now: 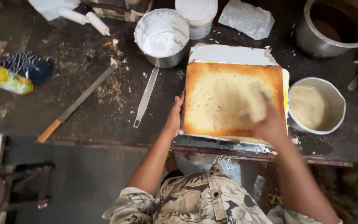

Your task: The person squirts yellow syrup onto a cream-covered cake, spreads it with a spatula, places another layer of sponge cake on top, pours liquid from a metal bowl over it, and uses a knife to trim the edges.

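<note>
A square sponge cake layer (224, 95) with browned edges lies on a white board (228, 54) at the front of a dark worktable (83, 62). My left hand (174, 116) rests flat against the cake's left side, fingers together and holding nothing. My right hand (266, 118) is on the cake's top near its right front corner, blurred, fingers pressed to the surface. Yellow filling shows at the cake's right edge.
A metal pot of white cream (162, 35) stands behind the cake, a long palette knife (146, 97) beside it. A wooden-handled knife (77, 101) lies left. A small pan of pale batter (315, 105) sits right, a large pot (336, 25) at back right.
</note>
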